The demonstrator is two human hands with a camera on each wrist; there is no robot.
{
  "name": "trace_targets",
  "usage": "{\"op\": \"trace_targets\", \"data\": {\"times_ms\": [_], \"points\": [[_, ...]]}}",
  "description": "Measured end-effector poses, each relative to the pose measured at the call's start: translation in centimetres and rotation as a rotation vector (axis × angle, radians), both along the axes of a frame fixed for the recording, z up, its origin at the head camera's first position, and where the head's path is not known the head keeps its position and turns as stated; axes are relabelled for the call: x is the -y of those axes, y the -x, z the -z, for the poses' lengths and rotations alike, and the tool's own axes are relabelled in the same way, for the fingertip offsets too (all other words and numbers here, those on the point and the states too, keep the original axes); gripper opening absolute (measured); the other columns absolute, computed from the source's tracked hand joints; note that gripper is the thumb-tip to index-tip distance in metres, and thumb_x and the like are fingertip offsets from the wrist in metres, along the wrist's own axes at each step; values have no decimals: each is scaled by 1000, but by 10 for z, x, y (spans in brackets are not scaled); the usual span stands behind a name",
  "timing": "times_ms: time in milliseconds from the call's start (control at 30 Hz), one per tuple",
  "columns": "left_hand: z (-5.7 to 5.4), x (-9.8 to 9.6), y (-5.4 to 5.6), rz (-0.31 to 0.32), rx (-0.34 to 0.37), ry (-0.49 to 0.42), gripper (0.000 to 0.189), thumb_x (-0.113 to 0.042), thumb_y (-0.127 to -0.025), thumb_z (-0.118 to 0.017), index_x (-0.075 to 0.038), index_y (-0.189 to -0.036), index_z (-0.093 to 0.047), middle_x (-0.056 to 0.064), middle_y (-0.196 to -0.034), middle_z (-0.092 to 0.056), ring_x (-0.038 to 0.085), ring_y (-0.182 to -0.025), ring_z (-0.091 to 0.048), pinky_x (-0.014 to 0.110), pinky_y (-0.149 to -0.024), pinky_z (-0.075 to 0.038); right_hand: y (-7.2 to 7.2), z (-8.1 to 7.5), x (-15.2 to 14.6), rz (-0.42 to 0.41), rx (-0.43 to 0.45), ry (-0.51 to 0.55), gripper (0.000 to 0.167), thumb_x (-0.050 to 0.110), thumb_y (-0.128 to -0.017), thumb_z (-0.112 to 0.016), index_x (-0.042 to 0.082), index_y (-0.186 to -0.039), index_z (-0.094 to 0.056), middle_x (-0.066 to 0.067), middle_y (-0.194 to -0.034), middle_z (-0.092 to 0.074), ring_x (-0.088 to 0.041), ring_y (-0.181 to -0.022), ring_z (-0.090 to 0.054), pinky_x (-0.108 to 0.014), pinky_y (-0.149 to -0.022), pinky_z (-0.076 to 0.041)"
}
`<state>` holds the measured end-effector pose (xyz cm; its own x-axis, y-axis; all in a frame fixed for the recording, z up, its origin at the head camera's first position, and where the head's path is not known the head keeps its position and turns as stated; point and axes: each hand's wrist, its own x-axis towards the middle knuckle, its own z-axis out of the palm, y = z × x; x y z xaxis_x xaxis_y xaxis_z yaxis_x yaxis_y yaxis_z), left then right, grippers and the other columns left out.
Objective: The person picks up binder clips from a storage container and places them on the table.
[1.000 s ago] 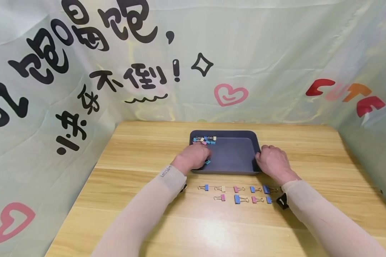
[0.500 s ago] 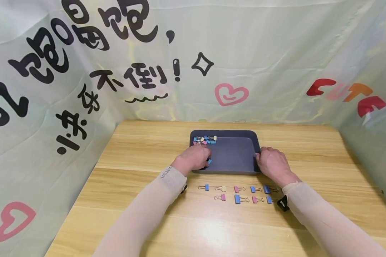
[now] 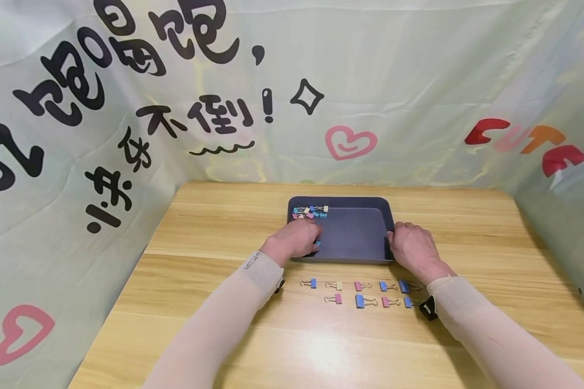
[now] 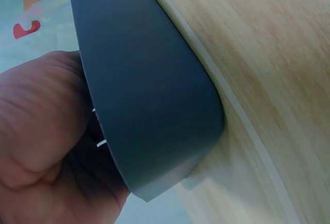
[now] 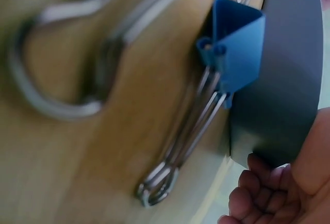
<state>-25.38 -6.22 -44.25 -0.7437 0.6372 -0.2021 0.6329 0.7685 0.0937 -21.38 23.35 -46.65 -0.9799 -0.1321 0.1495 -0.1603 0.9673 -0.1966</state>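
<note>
The left hand reaches over the left side of a dark grey tray, its fingers bent down inside. At its fingertips a small teal binder clip shows in part; the hand hides the rest. In the left wrist view, bits of silver wire stick up between that hand and the tray wall. The right hand grips the tray's right rim, thumb on the inner side. The right wrist view has its curled fingers at the tray's corner. Several coloured binder clips lie in the tray's far left corner.
In front of the tray, two rows of binder clips lie on the wooden table, among them a large blue clip and a pink clip. The right wrist is close over the right-end clips. A printed curtain stands behind.
The teal clip at the left fingertips has shifted slightly right and turned, and less of it shows. Both hands stay nearly in place; the right hand keeps its grip on the tray.
</note>
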Motion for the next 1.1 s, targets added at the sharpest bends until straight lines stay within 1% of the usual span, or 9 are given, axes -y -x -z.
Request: {"op": "trace_targets", "data": {"times_ms": [133, 267, 433, 567, 700, 833, 967, 1100], "points": [[-1, 2, 1, -19, 19, -20, 17, -32, -104, -68, -17, -98, -66, -4, -90, -63, 15, -87, -59, 30, -84, -52, -1, 0, 0, -3, -6, -2, 32, 17, -105, -52, -10, -91, -63, -26, -83, -65, -49, -80, -65, -64, -74, -53], [-4, 4, 2, -46, 23, -39, 18, -34, -104, -68, -17, -99, -67, -3, -86, -63, 16, -84, -59, 30, -82, -51, -1, 0, 0, -8, -14, 0, 31, 17, -104, -53, -9, -90, -63, -25, -82, -64, -48, -79, -65, -64, -73, -53], [-4, 7, 2, -84, 44, -50, 17, -32, -102, -71, -16, -99, -67, -3, -87, -64, 16, -82, -60, 30, -79, -51, 0, -2, 1, -9, -13, -4, 31, 16, -104, -54, -9, -88, -63, -25, -81, -64, -47, -77, -65, -63, -72, -54], [-5, 10, 2, -106, 69, -70, 13, -29, -102, -70, -16, -104, -69, -4, -91, -66, 16, -83, -61, 30, -78, -52, 0, -1, 1, -6, -8, -6, 30, 15, -104, -54, -9, -89, -63, -25, -81, -64, -47, -78, -66, -63, -73, -54], [-11, 13, 0, -105, 49, -93, 19, -32, -102, -69, -15, -111, -68, -4, -92, -67, 15, -83, -61, 29, -78, -53, 1, -1, 1, -3, -2, -12, 30, 15, -104, -53, -10, -90, -63, -26, -82, -64, -48, -79, -66, -63, -74, -54], [-23, 16, -8, -86, -4, -131, 21, -33, -103, -69, -15, -113, -67, -5, -90, -66, 14, -81, -61, 29, -77, -52, 1, -1, 1, -2, 0, -14, 30, 15, -103, -53, -10, -90, -63, -27, -82, -64, -49, -79, -65, -64, -75, -54], [-35, 24, -24, -70, -26, -203, 16, -31, -102, -70, -16, -107, -68, -7, -86, -65, 12, -74, -60, 28, -72, -52, 1, -1, 1, -8, -2, -9, 30, 14, -103, -53, -10, -89, -63, -27, -82, -64, -49, -80, -65, -65, -75, -54], [-42, 33, -43, -64, -39, -262, 13, -29, -101, -71, -16, -105, -69, -9, -87, -66, 10, -72, -59, 26, -69, -51, 1, -2, 1, -13, -3, -9, 30, 14, -103, -53, -10, -89, -63, -27, -82, -64, -49, -80, -65, -65, -75, -54]]}}
